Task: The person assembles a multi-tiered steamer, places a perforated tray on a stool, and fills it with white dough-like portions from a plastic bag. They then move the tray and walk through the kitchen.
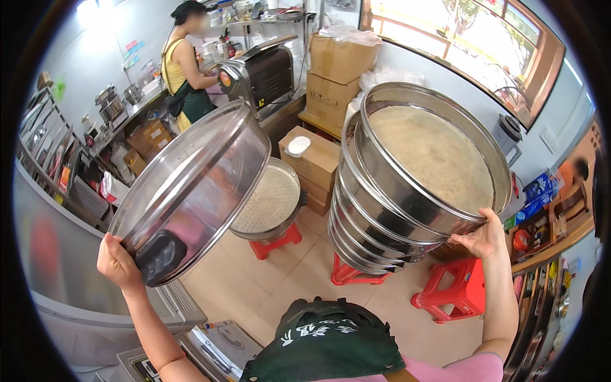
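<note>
Tilted up at the left is a round stainless-steel steamer tier (210,119) with a black side handle (162,255); my left hand (119,265) is closed on its rim beside the handle. To the right rises a stack of steel steamer tiers (382,210) on a red plastic stool (351,272). A pale, lined or filled surface (429,153) shows inside the top tier. My right hand (479,236) touches that tier's near right rim with fingers and thumb. Between them, a perforated steamer tier (269,203) rests on another red stool (274,243).
Cardboard boxes (334,90) are piled behind the stack, with more (312,157) on the floor. At the back a person (184,67) in a dark apron stands by a black and steel machine (262,69). A red stool (453,291) stands at right; another person (570,172) is beyond.
</note>
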`<state>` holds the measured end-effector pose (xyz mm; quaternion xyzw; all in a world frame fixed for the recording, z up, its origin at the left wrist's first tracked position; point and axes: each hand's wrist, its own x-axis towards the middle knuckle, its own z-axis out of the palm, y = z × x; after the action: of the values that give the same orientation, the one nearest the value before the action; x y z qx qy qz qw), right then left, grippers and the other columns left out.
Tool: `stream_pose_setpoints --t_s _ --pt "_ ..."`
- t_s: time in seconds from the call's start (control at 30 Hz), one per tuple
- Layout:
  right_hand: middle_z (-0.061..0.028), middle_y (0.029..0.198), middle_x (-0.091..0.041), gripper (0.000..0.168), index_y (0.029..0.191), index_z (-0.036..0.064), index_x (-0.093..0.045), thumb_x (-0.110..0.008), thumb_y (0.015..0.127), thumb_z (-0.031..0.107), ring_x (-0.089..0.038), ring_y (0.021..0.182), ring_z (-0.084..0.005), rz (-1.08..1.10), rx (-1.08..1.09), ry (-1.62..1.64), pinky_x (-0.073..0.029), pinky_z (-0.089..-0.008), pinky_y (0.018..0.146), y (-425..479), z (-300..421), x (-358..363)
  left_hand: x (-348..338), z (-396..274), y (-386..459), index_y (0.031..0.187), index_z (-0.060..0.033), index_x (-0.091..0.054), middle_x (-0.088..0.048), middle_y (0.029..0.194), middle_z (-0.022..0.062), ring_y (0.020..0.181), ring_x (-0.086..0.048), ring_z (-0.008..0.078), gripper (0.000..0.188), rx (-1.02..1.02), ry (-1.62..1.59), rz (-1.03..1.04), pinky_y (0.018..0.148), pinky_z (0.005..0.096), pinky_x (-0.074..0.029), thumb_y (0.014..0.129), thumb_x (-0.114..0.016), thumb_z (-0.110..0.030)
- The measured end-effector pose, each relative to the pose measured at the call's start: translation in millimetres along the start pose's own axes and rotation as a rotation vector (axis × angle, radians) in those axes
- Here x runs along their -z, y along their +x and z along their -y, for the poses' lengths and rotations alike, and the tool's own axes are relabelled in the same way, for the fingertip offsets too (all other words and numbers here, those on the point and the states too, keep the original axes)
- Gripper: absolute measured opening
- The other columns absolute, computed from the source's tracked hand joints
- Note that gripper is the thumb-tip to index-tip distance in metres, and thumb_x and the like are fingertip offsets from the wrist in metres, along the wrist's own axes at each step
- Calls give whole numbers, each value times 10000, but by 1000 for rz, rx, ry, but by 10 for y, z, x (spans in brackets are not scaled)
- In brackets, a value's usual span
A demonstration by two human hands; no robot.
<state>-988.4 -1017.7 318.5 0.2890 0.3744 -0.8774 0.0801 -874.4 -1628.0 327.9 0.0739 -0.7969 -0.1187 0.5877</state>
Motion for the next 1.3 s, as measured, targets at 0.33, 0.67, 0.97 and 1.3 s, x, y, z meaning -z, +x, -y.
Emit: stream_pose_setpoints --t_s 0.33,0.67,0.97,1.3 --pt "-288 1272 -255 998 1289 -49 -113 -442 678 669 -361 1124 -438 -320 197 -489 -509 -409 665 167 -444 -123 -189 108 -159 543 11 -405 -344 468 80 419 -349 185 366 -27 37 151 426 302 -257 889 -364 -100" --pt "-232 1180 -428 598 1241 -30 -268 -364 877 434 -505 1009 -322 591 -296 -435 -446 -447 815 815 -2312 -1092 -1223 7 -348 511 -53 -395 -366 470 80 419 -388 237 262 -400 -76 326 415 341 -288 742 -517 -73" --pt "-240 980 -424 644 1056 4 -392 -564 722 528 -452 825 -462 206 -819 -371 -246 -684 825 2069 -2958 -1783 -2033 -180 -916 465 -120 -378 -364 443 1 393 -383 150 354 -548 -163 637 383 275 -267 650 -667 -207" --pt "-249 964 -457 511 1086 -39 -353 -550 647 132 -487 821 -426 86 -613 -457 -390 -626 708 3004 -3842 -1866 -2662 788 -1203 623 -76 -494 -491 592 71 545 -492 241 260 -128 -49 879 489 335 -392 654 -683 -253"
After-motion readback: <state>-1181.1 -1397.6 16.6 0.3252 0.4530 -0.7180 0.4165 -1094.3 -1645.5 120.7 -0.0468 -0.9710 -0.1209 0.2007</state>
